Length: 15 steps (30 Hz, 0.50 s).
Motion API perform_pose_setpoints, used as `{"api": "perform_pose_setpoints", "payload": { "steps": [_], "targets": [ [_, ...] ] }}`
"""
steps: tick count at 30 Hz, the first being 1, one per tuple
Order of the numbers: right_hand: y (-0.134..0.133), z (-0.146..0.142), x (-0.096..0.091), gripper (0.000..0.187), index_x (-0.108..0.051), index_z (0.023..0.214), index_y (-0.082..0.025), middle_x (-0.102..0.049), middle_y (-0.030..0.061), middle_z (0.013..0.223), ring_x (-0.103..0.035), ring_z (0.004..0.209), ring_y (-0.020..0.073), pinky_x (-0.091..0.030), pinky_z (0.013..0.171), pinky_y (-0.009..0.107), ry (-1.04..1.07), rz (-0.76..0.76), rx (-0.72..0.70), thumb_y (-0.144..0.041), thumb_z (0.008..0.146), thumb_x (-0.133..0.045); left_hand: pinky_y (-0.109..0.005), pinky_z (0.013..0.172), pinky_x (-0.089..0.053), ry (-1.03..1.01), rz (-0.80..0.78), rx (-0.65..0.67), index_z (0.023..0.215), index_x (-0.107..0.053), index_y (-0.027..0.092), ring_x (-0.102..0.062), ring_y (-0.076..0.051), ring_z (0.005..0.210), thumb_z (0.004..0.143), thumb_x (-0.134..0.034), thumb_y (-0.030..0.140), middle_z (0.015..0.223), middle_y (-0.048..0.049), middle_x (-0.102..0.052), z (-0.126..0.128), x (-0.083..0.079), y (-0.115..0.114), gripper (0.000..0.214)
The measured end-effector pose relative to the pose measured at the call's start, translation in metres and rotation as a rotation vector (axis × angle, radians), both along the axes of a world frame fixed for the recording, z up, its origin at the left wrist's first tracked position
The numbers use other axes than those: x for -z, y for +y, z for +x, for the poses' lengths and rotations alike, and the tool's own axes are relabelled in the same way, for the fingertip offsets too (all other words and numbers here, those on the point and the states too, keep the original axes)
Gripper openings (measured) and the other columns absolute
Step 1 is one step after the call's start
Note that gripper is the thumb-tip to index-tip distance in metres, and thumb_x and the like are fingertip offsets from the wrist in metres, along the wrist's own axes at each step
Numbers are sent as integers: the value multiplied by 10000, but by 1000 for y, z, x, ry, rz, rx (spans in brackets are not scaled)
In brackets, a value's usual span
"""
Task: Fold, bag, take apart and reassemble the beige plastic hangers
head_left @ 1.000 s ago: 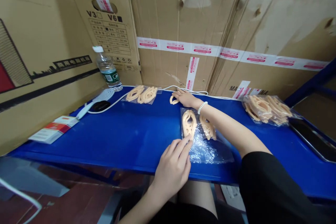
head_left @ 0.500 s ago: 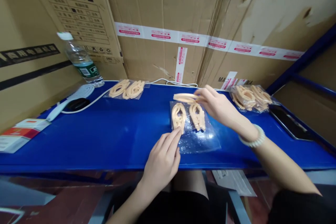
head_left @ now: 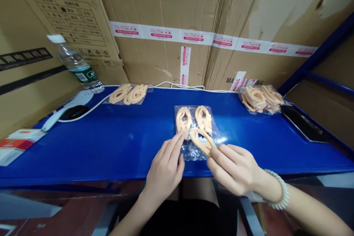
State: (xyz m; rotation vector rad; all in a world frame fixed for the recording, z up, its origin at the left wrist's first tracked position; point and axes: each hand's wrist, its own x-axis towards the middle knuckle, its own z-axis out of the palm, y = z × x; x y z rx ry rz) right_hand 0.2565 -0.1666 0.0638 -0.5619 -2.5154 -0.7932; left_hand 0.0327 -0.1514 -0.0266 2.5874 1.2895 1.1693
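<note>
My right hand (head_left: pixel 235 167) pinches one end of a beige plastic folding hanger (head_left: pixel 201 141), folded into a loop, which slants over a clear plastic bag (head_left: pixel 192 152) at the table's front. My left hand (head_left: pixel 166 166) has its fingers stretched out, the tips touching the lower end of a second folded hanger (head_left: pixel 183 118) on the bag's left side. To the right of that one lies a third folded hanger (head_left: pixel 203 117), its lower end close to the held one. Whether these two lie in or on the bag I cannot tell.
On the blue table (head_left: pixel 124 143), bagged hangers lie at back left (head_left: pixel 128 94) and back right (head_left: pixel 261 99). A phone (head_left: pixel 302 123) is at right. At left stand a water bottle (head_left: pixel 79 64), a brush-like white thing (head_left: pixel 69 107) and a small box (head_left: pixel 20 143). Cardboard (head_left: pixel 166 0) walls the back.
My right hand has brought its hanger from behind the bag toward me, down to the bag's lower right. My left hand stays at the left hanger. The view has shifted slightly.
</note>
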Motion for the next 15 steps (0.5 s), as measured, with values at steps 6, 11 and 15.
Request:
{"api": "perform_pose_setpoints", "payload": {
  "steps": [6, 11, 15],
  "targets": [
    [46, -13, 32, 205, -696, 875, -115, -704, 136, 994, -620, 832, 217, -523, 625, 331, -100, 122, 124, -45, 959, -522, -466, 1102, -481, 9, -6, -4, 1533, -353, 148, -511, -290, 1346, 960, -460, 74, 1507, -156, -503, 0, 4, 1, 588],
    [38, 0, 31, 207, -709, 991, -100, -637, 193, 1275, -546, 1218, 343, -540, 895, 469, -15, 2, 172, -242, 1017, -560, -466, 1083, -489, -32, -21, 29, 1518, -378, 153, -505, -292, 1329, 969, -516, 124, 1491, -161, -509, -2, 1, 0, 567],
    [17, 28, 14, 206, -682, 1135, -137, -546, 204, 1405, -437, 1373, 372, -490, 1002, 552, 24, -317, 181, -149, 977, -550, -486, 1089, -474, -88, -114, 116, 1407, -506, 209, -470, -289, 1358, 982, -457, 103, 1505, -131, -483, -15, -6, -3, 440]
  ]
}}
